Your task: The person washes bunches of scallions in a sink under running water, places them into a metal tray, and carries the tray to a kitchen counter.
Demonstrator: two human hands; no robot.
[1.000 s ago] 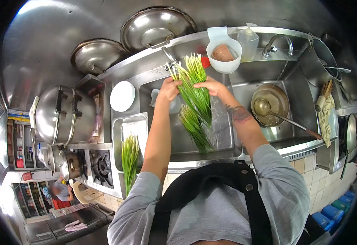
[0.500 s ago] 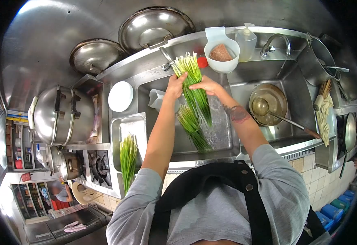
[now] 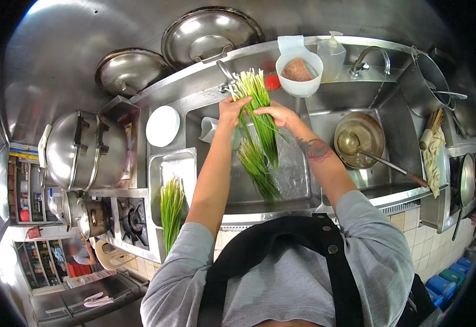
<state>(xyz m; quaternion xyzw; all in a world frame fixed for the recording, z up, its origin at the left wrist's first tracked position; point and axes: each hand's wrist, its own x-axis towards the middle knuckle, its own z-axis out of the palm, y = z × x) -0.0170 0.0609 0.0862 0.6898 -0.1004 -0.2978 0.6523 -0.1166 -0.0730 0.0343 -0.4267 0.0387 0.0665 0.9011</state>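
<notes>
Green stalks (image 3: 263, 131) are held by left hand (image 3: 231, 111) and right hand (image 3: 279, 113) over the steel sink (image 3: 237, 188). Two lids (image 3: 213, 30) lean against the wall (image 3: 314, 19).

Black straps (image 3: 340, 275) with metal snaps (image 3: 332, 249) overlie a grey T-shirt (image 3: 281, 280).

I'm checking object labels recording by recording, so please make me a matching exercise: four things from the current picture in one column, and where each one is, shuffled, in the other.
Things
1. Upper greens
2. Ladle
3. Bigger lid
4. Pump bottle

Places
A. In a round pan
B. Beside the tap on the right
C. Propped against the steel wall
D. Between the left hand and the right hand

Right pairs: 1-D; 2-A; 3-C; 4-B
</notes>
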